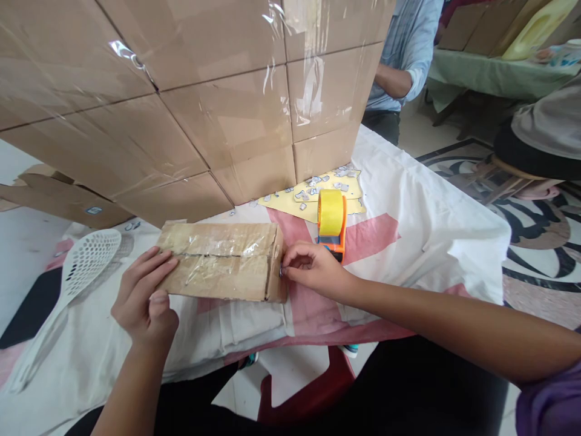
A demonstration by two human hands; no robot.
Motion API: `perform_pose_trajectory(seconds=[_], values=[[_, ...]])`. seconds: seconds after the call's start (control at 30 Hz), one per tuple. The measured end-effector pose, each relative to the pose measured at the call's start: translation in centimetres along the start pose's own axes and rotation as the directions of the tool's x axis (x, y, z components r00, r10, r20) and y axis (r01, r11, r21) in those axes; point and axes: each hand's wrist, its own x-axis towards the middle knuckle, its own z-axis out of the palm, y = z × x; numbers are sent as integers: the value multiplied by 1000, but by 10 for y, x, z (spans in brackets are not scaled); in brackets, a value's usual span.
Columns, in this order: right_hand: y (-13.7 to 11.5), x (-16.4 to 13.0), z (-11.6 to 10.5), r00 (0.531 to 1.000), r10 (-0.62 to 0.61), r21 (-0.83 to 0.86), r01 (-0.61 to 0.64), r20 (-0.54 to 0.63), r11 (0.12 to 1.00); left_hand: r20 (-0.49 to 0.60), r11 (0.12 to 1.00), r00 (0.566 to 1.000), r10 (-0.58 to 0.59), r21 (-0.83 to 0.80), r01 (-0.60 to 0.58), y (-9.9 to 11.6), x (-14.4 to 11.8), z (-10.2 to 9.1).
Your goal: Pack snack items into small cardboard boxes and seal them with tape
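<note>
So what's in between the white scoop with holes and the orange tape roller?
The small taped cardboard box lies between the white slotted scoop and the tape dispenser, with the left hand and right hand at its ends, in the head view.

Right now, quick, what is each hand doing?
Left hand: open, fingers flat on the left end of the taped cardboard box.
Right hand: fingers pinched at the box's right end; what they pinch cannot be told.

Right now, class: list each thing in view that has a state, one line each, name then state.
small cardboard box: closed, top seam taped
left hand: flat on the box's left end
right hand: fingertips pinching at the box's right end
tape dispenser: standing upright, untouched
stacked cartons: closed, taped
white slotted paddle: lying flat
</note>
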Motion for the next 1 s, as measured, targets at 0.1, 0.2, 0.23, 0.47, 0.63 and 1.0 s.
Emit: perform_pose_trajectory(seconds=[0.1,0.2,0.23,0.47,0.63,1.0], values=[[-1,0,0,1000,-4,-10,4,2,1000,2,1000,1000,1,-11,-1,0,0,0],[-2,0,-1,1000,-10,-35,10,-6,999,11,1000,1000,-13,7,13,-1,-1,-1],[-3,0,-1,1000,-14,-45,13,-7,999,14,1000,1000,-19,18,19,-1,-1,-1],[-3,0,-1,1000,-2,-37,1,-7,999,11,998,999,-43,36,43,-1,-3,-1],[-3,0,-1,1000,13,-20,-13,-5,1000,-7,999,999,-36,31,36,2,-2,1],[2,0,1,998,68,33,-67,-9,997,-38,1000,999,-2,0,2,6,0,4]])
